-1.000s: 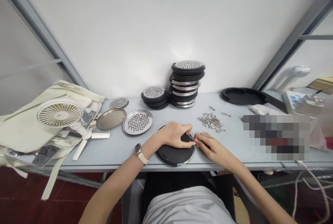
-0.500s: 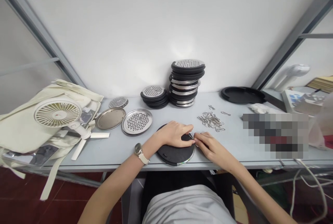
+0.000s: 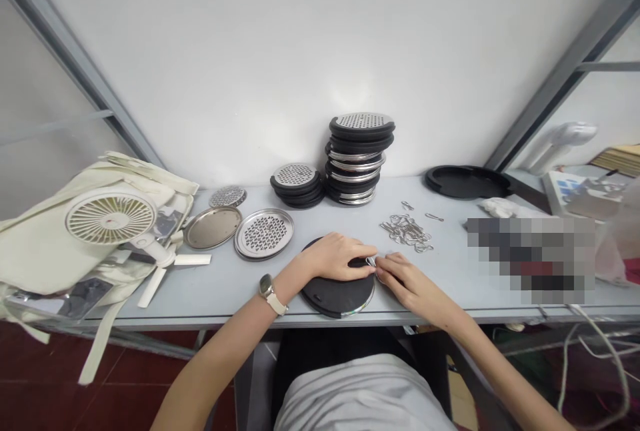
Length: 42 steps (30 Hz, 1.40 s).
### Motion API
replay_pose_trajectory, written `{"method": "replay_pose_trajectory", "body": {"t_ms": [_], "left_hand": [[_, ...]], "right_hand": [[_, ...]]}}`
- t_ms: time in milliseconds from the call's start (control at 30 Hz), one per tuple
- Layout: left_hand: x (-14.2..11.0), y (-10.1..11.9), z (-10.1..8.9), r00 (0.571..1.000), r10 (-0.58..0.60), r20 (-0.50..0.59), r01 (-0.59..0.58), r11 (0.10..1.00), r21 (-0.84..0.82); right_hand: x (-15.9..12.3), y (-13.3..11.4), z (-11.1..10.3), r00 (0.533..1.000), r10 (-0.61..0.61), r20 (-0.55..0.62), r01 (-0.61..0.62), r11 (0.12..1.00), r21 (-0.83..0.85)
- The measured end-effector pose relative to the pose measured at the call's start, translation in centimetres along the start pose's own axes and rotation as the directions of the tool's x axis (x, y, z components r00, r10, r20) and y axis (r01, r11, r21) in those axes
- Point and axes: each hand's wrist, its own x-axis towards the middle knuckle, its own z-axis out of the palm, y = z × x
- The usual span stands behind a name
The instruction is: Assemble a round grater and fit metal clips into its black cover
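Right hand [image 3: 406,281] curled in, fingertips pinching a small silver wire clip [image 3: 371,261] at the edge of a round black disc [image 3: 330,299], left hand [image 3: 334,257] spread flat on top!

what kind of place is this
Probably a small assembly bench: a stack of perforated discs with black rims, a loose pile of metal clips, and a black disc under someone's hands.

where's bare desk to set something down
Bare desk lies between the perforated steel disc and the front edge, left of the black disc. Another patch sits right of the wire clips. Crowded at the left hand and right hand.
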Motion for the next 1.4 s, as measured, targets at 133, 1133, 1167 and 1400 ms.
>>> {"method": "replay_pose_trajectory", "body": {"t_ms": [133,1133,1167,1400], "left_hand": [[-0.03,-0.08,0.04,1.0,0.003,0.004,-0.003,1.0,-0.001],[-0.07,-0.1,0.1,1.0,0.029,0.007,-0.03,1.0,0.005],[-0.07,-0.09,0.08,1.0,0.03,0.008,-0.03,1.0,0.004],[-0.21,-0.2,0.05,0.999,0.042,0.001,-0.042,0.998,0.036]], "right_hand": [[-0.09,0.06,0.03,1.0,0.002,0.003,-0.002,1.0,-0.006],[-0.15,0.65,-0.24,0.999,-0.007,0.034,0.004,0.997,0.079],[-0.14,0.7,-0.25,0.999,-0.008,0.036,0.005,0.996,0.084],[-0.16,0.8,-0.38,0.999,-0.003,0.051,-0.002,0.996,0.094]]}}
